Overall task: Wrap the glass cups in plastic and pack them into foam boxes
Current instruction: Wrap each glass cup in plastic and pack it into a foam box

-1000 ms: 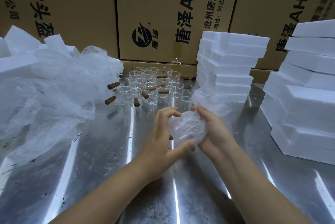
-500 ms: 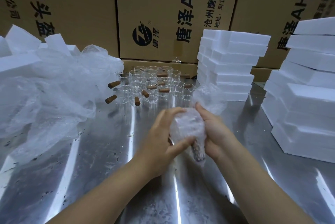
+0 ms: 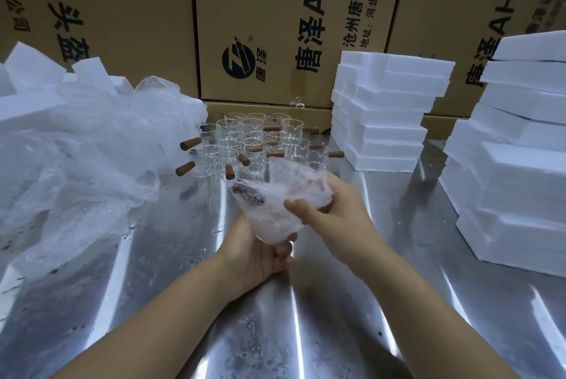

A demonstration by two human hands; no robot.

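Brown cardboard cartons [image 3: 275,11] printed with black Chinese characters fill the top of the frame, their upper parts cut off. Below them lies a scuffed steel table [image 3: 337,332] streaked with glare.

Just left of centre, a wrapped glass cup [image 3: 272,219] is held above the table in both hands. Cloudy bubble plastic hides the glass itself. Only a dark, blurred patch at the bundle's upper left shows through, and I cannot tell what part it is.

The left hand [image 3: 257,256] cradles the bundle from below with its fingers curled round the lower end. Most of those fingers are hidden behind the wrap. The right hand [image 3: 340,213] grips the bundle's right side, thumb pressed flat on the front, and its other fingers are out of sight behind the plastic.

Behind the hands, bare glass cups [image 3: 254,139] stand crowded together at centre. Their clear walls are hard to separate or count, but their brown wooden handles [image 3: 190,143] stick out plainly.

A heap of loose plastic wrap [image 3: 92,145] covers the left side and partly buries some white foam pieces [image 3: 30,69] at upper left. A stack of foam boxes [image 3: 386,109] stands right of centre. A second, taller foam stack [image 3: 520,158] is cut off by the right edge.
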